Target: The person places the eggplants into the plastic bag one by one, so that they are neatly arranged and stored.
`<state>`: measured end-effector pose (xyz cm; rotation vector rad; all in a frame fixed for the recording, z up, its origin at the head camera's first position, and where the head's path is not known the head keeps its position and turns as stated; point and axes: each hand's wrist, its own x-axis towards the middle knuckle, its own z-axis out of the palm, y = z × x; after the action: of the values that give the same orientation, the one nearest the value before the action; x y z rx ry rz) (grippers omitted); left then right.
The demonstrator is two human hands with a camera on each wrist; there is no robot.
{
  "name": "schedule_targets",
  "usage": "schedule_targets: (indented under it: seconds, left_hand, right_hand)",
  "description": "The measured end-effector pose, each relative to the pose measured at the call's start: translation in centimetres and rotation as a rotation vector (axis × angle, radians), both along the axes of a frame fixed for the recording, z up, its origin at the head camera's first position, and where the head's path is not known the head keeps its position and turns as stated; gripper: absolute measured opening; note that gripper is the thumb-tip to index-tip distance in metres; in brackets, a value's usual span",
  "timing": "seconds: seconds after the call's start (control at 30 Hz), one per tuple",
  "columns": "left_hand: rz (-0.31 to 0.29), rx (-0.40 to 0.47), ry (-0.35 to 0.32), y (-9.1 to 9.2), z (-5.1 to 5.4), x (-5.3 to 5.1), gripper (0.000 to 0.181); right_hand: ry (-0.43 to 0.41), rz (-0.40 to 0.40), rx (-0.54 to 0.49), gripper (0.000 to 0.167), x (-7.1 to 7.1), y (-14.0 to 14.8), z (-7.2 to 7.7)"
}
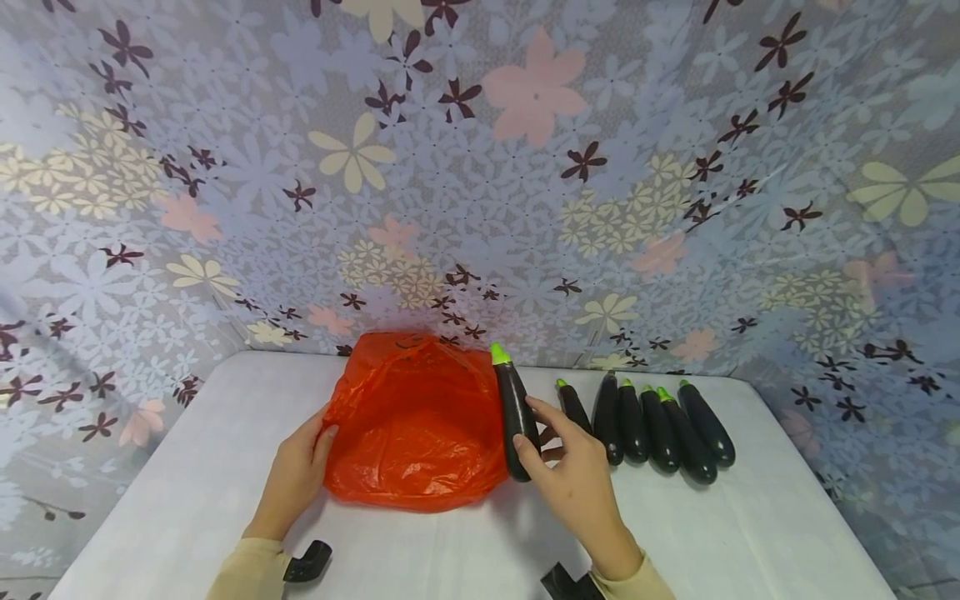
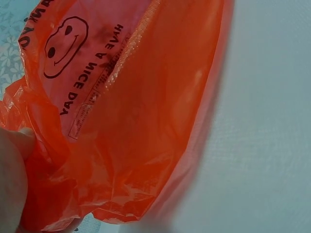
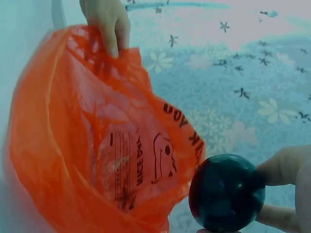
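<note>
A red plastic bag (image 1: 416, 433) lies with its mouth spread on the white table, a smiley face and "HAVE A NICE DAY" printed inside it. My left hand (image 1: 296, 467) pinches the bag's left edge; in the left wrist view the thumb (image 2: 24, 141) presses on the crumpled plastic. At the bag's right edge, my right hand (image 1: 573, 475) grips a glossy dark eggplant (image 1: 516, 412) with a bright green stem end pointing up and away. The right wrist view shows the eggplant's rounded end (image 3: 227, 193) between thumb and fingers, beside the bag's mouth.
To the right, several more dark eggplants (image 1: 663, 429) lie side by side on the table (image 1: 772, 517). A flower-patterned cloth (image 1: 480, 208) hangs behind and along both sides. Black wrist devices (image 1: 307, 562) sit at both cuffs.
</note>
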<state>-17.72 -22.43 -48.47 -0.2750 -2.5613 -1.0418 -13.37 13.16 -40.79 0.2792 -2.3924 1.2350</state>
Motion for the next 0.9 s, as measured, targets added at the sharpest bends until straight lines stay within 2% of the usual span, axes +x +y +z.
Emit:
schedule_targets:
  seconds: [0.3, 0.57, 0.8, 0.9]
  left_hand:
    - [0.000, 0.002, -0.017, 0.0, 0.2, 0.0, 0.044]
    - [-0.006, 0.009, 0.017, 0.0, 0.1, -0.1, 0.043]
    - [-0.003, 0.002, -0.033, 0.1, 0.1, 0.0, 0.045]
    - [0.001, 0.001, -0.029, 0.1, 0.1, 0.0, 0.045]
  right_hand:
    - [-0.021, 0.082, -0.052, 0.049, 0.9, -1.4, 0.0]
    - [-0.070, 0.115, -0.037, 0.047, 1.5, -2.6, 0.2]
    - [-0.142, 0.148, -0.020, 0.046, 1.9, -3.8, 0.0]
    - [-0.172, 0.174, -0.019, 0.046, 1.9, -4.2, -0.1]
